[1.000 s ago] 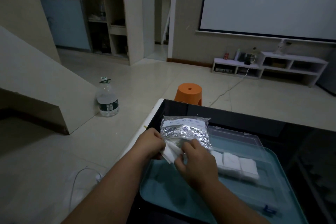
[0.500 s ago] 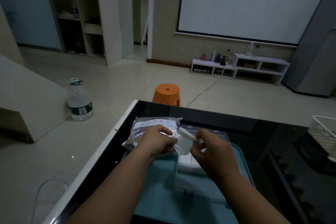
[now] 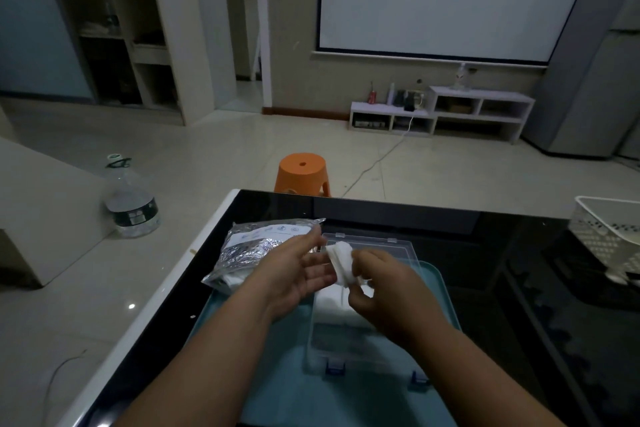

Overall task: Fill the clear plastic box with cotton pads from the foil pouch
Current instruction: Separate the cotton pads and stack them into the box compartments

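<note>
Cotton pads [image 3: 341, 263], a small white stack, are pinched between the fingers and thumb of the right hand [image 3: 388, 295], above the far end of the clear plastic box [image 3: 367, 347]. The box lies open on a teal tray [image 3: 277, 378] on the dark surface [image 3: 485, 253], with a layer of white pads [image 3: 332, 308] inside. The left hand [image 3: 294, 274] is spread with its fingers straight, just beside the stack. The foil pouch [image 3: 249, 250] lies to the left of the box, and a white basket [image 3: 609, 229] stands at the right edge.

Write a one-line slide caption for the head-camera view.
Right hand holds cotton pads above the clear plastic box; the open left hand hovers near the foil pouch.
</note>
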The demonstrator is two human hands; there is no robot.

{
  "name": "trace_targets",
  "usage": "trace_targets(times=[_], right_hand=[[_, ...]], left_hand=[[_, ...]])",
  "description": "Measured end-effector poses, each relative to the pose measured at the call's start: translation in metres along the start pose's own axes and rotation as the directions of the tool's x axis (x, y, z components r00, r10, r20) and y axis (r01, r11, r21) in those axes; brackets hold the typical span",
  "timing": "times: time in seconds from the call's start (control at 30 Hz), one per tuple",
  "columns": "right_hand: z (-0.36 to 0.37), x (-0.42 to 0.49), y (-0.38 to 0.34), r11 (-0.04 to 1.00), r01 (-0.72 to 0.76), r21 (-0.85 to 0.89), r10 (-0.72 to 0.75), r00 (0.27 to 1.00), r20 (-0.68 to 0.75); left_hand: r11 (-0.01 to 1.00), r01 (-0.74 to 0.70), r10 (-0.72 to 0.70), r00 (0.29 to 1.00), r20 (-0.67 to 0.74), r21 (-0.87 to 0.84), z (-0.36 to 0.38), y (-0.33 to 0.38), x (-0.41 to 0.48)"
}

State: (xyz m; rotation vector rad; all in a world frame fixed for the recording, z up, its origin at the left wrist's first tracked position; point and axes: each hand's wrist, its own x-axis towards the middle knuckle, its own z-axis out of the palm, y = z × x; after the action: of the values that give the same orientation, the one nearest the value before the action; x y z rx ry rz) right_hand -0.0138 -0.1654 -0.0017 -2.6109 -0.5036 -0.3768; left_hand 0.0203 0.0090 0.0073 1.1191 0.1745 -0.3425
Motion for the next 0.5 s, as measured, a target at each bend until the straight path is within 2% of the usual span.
trace_targets(times=[0.1,0.2,0.3,0.5], right_hand=[[-0.001,0.002,-0.002,1.000,-0.003,0.029,0.003,1.000,0.011],[-0.001,0.001,-0.002,0.995,-0.028,0.093,0.022,0.997,0.070],[-0.009,0.003,0.002,0.987,-0.118,0.107,0.100,0.982,0.159],[-0.014,0.009,-0.002,0.993,-0.118,0.031,0.107,0.965,0.237]], left_hand=[[0.997,-0.051,0.049,0.998,0.025,0.059,0.005,-0.002,0.000],[0.983,-0.083,0.092,0.994,-0.051,0.166,0.005,-0.007,0.003],[0.973,-0.097,0.121,0.987,-0.108,0.209,0.006,-0.009,0.005],[0.958,-0.105,0.114,0.993,-0.020,0.266,0.010,-0.014,0.007]])
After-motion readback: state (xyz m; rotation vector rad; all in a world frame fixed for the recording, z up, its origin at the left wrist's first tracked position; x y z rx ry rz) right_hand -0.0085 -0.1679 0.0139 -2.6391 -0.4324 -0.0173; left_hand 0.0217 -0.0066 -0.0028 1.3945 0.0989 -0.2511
